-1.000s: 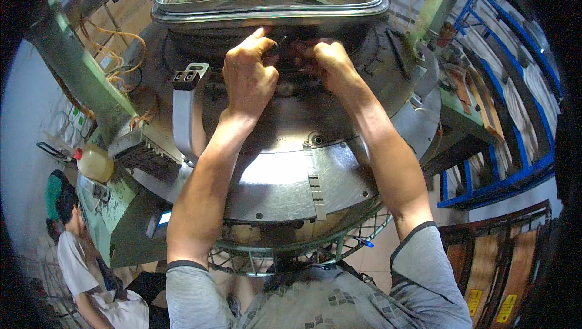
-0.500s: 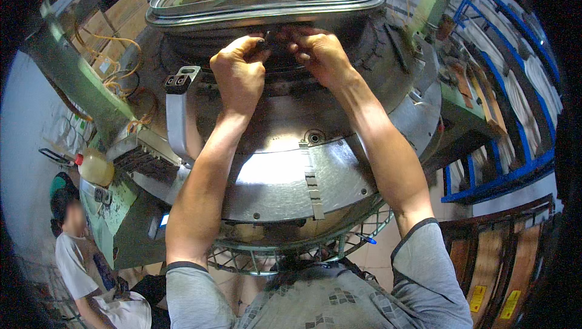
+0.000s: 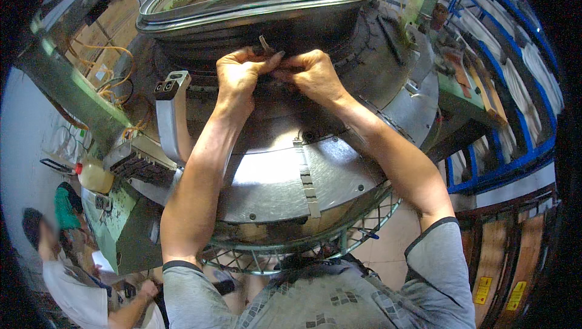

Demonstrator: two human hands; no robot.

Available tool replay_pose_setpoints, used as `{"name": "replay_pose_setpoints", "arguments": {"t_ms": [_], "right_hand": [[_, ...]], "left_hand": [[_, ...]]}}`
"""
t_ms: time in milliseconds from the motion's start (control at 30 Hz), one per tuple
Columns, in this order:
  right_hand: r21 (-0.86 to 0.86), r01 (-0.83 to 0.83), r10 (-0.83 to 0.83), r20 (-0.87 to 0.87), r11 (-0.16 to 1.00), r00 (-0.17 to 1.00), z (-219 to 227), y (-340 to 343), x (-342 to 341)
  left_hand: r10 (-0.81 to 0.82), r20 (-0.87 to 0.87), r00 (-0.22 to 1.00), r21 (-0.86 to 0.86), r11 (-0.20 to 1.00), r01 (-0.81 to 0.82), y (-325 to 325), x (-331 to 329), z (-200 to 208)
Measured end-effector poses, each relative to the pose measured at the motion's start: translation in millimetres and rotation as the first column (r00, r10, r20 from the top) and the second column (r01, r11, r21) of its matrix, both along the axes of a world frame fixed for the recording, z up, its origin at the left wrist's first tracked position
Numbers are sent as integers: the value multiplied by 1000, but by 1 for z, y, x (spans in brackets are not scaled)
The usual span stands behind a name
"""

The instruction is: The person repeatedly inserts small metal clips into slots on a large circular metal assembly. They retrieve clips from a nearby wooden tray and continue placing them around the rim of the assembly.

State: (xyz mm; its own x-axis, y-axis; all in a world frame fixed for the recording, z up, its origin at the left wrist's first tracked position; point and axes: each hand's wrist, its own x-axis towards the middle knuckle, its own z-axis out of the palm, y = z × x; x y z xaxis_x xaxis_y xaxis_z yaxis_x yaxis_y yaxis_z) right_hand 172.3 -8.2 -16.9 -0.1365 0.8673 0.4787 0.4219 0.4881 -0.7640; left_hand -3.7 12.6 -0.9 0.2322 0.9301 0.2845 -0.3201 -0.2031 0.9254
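Both hands meet in front of the dark side wall of a large round metal machine point(image 3: 273, 186). My left hand point(image 3: 237, 76) is closed in a pinch, and a small thin metal piece point(image 3: 264, 43) sticks up above its fingers. Close beside it, my right hand point(image 3: 314, 76) has its fingers pressed together near the left thumb; what they hold, if anything, is hidden. Above the hands sits the machine's grooved metal ring point(image 3: 254, 13). Nearer to me, a jointed metal strip point(image 3: 307, 177) runs down the shiny plate.
An upright grey metal bracket point(image 3: 172, 114) stands left of my forearm. Further left are a plastic bottle point(image 3: 96, 175) with a red cap and a seated person point(image 3: 76, 292). Blue racks point(image 3: 506, 86) stand at the right. A green lattice guard point(image 3: 364, 232) curves below the machine's front edge.
My hands have come slightly nearer to me and closer together. The thin metal piece now stands out above the left fingers. The person at the left has shifted and leans forward.
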Motion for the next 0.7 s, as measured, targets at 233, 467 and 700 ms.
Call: {"name": "replay_pose_setpoints", "arguments": {"t_ms": [233, 467, 700], "right_hand": [[-258, -225, 164, -239, 940, 957, -3, -7, 17], [-113, -194, 163, -232, 975, 959, -8, -4, 17], [132, 193, -181, -100, 972, 978, -19, 10, 32]], "left_hand": [[-62, 22, 998, -116, 991, 64, -3, 10, 3], [48, -163, 985, 79, 996, -35, -5, 10, 6], [896, -435, 87, 854, 380, 355, -19, 15, -10]]}}
